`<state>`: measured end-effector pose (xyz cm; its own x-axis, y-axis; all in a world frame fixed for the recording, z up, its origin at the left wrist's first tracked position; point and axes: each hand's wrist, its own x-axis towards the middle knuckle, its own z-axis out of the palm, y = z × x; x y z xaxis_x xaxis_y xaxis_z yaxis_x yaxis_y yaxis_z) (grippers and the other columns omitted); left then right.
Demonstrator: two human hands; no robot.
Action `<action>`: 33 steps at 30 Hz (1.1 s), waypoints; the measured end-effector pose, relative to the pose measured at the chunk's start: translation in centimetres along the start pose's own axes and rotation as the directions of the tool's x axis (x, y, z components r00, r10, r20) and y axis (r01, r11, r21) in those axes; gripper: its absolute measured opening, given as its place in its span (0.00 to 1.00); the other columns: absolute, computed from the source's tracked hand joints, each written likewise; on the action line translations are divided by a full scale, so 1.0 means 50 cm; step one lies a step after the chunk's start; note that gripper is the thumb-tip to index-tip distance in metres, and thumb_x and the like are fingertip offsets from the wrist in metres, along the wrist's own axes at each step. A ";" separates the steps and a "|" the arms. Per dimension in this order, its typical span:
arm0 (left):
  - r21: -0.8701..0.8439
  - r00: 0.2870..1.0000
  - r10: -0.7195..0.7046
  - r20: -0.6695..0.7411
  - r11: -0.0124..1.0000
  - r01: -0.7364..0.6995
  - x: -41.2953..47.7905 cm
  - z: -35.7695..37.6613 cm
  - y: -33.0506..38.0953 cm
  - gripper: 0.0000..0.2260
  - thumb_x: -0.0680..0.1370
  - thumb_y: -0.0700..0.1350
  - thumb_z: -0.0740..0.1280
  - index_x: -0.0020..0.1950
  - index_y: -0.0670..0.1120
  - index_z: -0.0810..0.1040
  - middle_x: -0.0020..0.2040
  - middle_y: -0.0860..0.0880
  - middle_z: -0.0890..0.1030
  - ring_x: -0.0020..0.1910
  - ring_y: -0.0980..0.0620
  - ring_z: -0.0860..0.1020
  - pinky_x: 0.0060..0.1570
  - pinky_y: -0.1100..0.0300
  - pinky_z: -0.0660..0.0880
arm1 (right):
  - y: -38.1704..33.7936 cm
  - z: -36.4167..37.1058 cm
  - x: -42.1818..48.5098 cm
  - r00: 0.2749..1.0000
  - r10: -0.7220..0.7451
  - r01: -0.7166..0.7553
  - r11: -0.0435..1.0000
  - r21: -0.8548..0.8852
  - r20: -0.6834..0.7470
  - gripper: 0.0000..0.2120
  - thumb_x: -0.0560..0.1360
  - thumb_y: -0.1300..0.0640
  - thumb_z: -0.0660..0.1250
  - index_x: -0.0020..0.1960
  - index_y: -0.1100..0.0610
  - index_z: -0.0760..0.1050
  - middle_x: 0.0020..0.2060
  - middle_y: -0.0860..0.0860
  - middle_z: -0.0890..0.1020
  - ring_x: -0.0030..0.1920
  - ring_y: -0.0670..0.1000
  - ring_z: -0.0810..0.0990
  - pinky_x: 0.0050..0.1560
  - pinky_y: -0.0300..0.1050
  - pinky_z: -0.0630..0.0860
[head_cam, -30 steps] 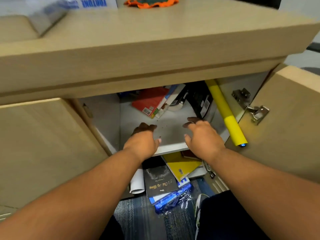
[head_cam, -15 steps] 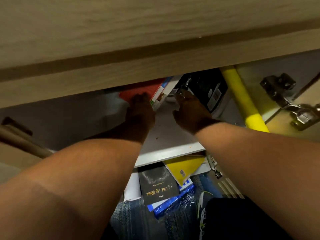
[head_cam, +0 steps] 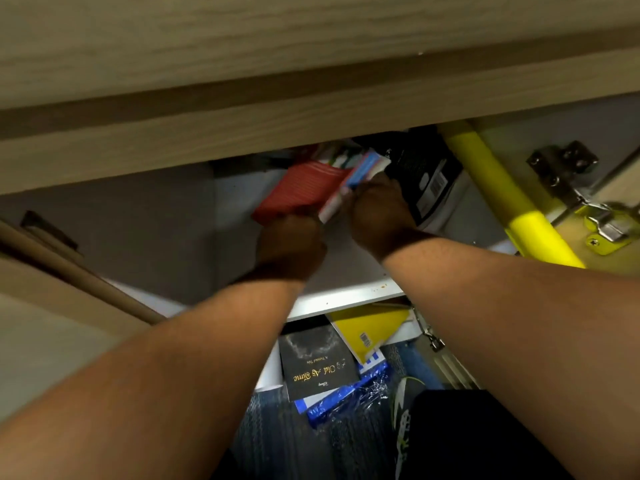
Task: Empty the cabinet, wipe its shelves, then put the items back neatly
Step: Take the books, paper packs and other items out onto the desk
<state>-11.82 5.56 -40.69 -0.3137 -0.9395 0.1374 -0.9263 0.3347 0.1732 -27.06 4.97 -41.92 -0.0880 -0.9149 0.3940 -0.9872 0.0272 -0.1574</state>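
Left hand point(head_cam: 291, 247), fingers clamping red book point(head_cam: 304, 188) edge; right hand point(head_cam: 377, 209), fingers clamping blue-white book point(head_cam: 358, 176) beside; likely gripping both to slide stack off shelf point(head_cam: 346, 296) for emptying.

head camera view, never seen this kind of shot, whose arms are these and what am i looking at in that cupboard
There is no machine here. A person wears one camera on the head, looking forward and down, so the two bare arms are their own. They reach under a wooden top into an open cabinet. The left hand seems to grip the near edge of a flat red book. The right hand holds a blue-and-white book beside it.

These are at the back of the white upper shelf. A black barcoded box is to the right, and a yellow tube leans near the metal door hinge. Below the shelf lie a black book with gold lettering and a yellow notebook. The picture is blurred, so finger detail is unclear.
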 end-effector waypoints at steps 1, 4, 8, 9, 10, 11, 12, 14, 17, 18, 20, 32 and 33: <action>0.025 0.999 0.010 0.034 1.000 -0.011 -0.029 0.003 0.010 0.21 0.77 0.51 0.68 0.69 0.47 0.74 0.59 0.42 0.82 0.56 0.38 0.80 0.52 0.51 0.76 | -0.011 -0.008 -0.007 0.994 0.089 -0.092 0.994 0.056 0.059 0.28 0.83 0.48 0.49 0.47 0.65 0.82 0.43 0.67 0.82 0.47 0.66 0.80 0.47 0.54 0.76; -0.013 0.996 0.064 0.070 0.998 -0.063 -0.081 0.007 0.013 0.26 0.76 0.50 0.69 0.74 0.54 0.70 0.62 0.45 0.81 0.57 0.41 0.79 0.49 0.54 0.73 | -0.017 -0.018 -0.018 0.907 0.319 -0.388 0.888 0.248 0.276 0.28 0.82 0.39 0.56 0.60 0.64 0.79 0.54 0.64 0.82 0.56 0.62 0.80 0.56 0.51 0.74; -0.110 0.990 0.131 0.051 0.986 -0.125 -0.090 0.003 -0.004 0.20 0.78 0.54 0.66 0.70 0.58 0.75 0.64 0.51 0.80 0.58 0.45 0.79 0.50 0.59 0.72 | -0.024 -0.031 -0.009 0.739 0.423 -0.669 0.547 0.502 0.524 0.26 0.66 0.41 0.70 0.54 0.59 0.81 0.48 0.58 0.85 0.48 0.60 0.85 0.51 0.56 0.83; -0.159 0.992 0.109 0.059 0.982 -0.098 -0.082 0.002 -0.011 0.16 0.79 0.56 0.64 0.66 0.58 0.78 0.63 0.52 0.81 0.58 0.46 0.79 0.51 0.60 0.72 | -0.022 -0.028 -0.007 0.743 0.420 -0.668 0.504 0.547 0.521 0.24 0.62 0.41 0.70 0.52 0.57 0.80 0.47 0.58 0.84 0.48 0.60 0.85 0.50 0.58 0.83; -0.233 0.995 0.075 0.060 0.971 -0.059 -0.071 0.002 -0.022 0.14 0.80 0.57 0.62 0.62 0.56 0.81 0.61 0.51 0.82 0.57 0.45 0.79 0.53 0.59 0.74 | -0.017 -0.016 -0.004 0.757 0.420 -0.653 0.466 0.597 0.501 0.21 0.62 0.43 0.70 0.50 0.53 0.77 0.48 0.57 0.84 0.48 0.60 0.85 0.49 0.59 0.83; -0.314 0.999 0.029 0.034 0.949 -0.017 -0.060 0.001 -0.032 0.14 0.80 0.56 0.62 0.57 0.53 0.84 0.58 0.48 0.83 0.56 0.43 0.79 0.55 0.56 0.75 | -0.012 -0.005 -0.001 0.775 0.422 -0.628 0.424 0.653 0.471 0.18 0.62 0.44 0.71 0.49 0.49 0.73 0.48 0.57 0.83 0.49 0.59 0.85 0.49 0.61 0.83; -0.408 0.999 -0.039 -0.015 0.912 0.029 -0.046 0.003 -0.047 0.14 0.79 0.54 0.62 0.54 0.51 0.85 0.56 0.45 0.82 0.55 0.41 0.79 0.56 0.55 0.75 | -0.018 -0.012 -0.001 0.794 0.420 -0.596 0.393 0.700 0.440 0.17 0.63 0.46 0.73 0.47 0.46 0.69 0.49 0.56 0.83 0.49 0.59 0.85 0.49 0.62 0.82; -0.523 0.980 -0.154 -0.126 0.849 0.066 -0.029 -0.004 -0.064 0.11 0.78 0.42 0.65 0.57 0.46 0.84 0.57 0.42 0.81 0.56 0.42 0.79 0.57 0.62 0.70 | -0.036 -0.053 -0.005 0.828 0.379 -0.544 0.368 0.754 0.413 0.17 0.68 0.51 0.75 0.47 0.45 0.67 0.50 0.55 0.83 0.50 0.57 0.85 0.51 0.63 0.82; -0.648 0.941 -0.311 -0.130 0.745 0.157 -0.024 -0.037 -0.065 0.08 0.79 0.36 0.67 0.55 0.43 0.84 0.52 0.48 0.82 0.53 0.50 0.80 0.51 0.69 0.68 | -0.040 -0.089 -0.014 0.847 0.337 -0.522 0.382 0.762 0.411 0.16 0.74 0.57 0.74 0.49 0.44 0.67 0.51 0.52 0.83 0.52 0.55 0.84 0.55 0.63 0.81; -0.670 0.936 -0.326 -0.133 0.726 0.157 -0.017 -0.032 -0.072 0.05 0.79 0.41 0.68 0.47 0.45 0.84 0.46 0.48 0.84 0.49 0.48 0.82 0.48 0.66 0.70 | -0.035 -0.096 -0.020 0.857 0.322 -0.508 0.400 0.763 0.402 0.16 0.75 0.57 0.73 0.50 0.43 0.67 0.52 0.51 0.83 0.53 0.54 0.83 0.55 0.62 0.81; -0.681 0.945 -0.309 -0.104 0.715 0.159 -0.007 -0.022 -0.083 0.10 0.78 0.52 0.69 0.40 0.49 0.81 0.42 0.48 0.83 0.44 0.48 0.83 0.46 0.59 0.76 | -0.026 -0.107 -0.033 0.872 0.297 -0.486 0.440 0.755 0.389 0.17 0.75 0.57 0.73 0.50 0.41 0.67 0.53 0.50 0.83 0.54 0.53 0.83 0.56 0.62 0.80; -0.846 0.992 -0.117 0.037 0.525 0.094 -0.032 -0.065 -0.073 0.24 0.74 0.43 0.77 0.68 0.46 0.75 0.60 0.51 0.82 0.57 0.56 0.81 0.59 0.54 0.78 | 0.004 -0.160 -0.079 0.933 0.176 -0.358 0.525 0.772 0.313 0.20 0.77 0.61 0.72 0.59 0.43 0.67 0.60 0.50 0.82 0.59 0.52 0.81 0.61 0.58 0.78; -0.829 0.992 -0.118 0.042 0.551 0.100 -0.038 -0.068 -0.069 0.23 0.75 0.43 0.76 0.68 0.47 0.74 0.60 0.52 0.82 0.56 0.56 0.80 0.58 0.57 0.78 | 0.004 -0.161 -0.084 0.934 0.180 -0.356 0.530 0.769 0.308 0.20 0.77 0.61 0.71 0.62 0.46 0.68 0.60 0.50 0.82 0.59 0.52 0.81 0.62 0.55 0.78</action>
<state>-7.32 6.42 -38.25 -0.2107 -0.9747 0.0752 -0.3685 0.1504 0.9174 -27.97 12.04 -36.32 -0.2189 -0.9739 0.0606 -0.3897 0.0303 -0.9204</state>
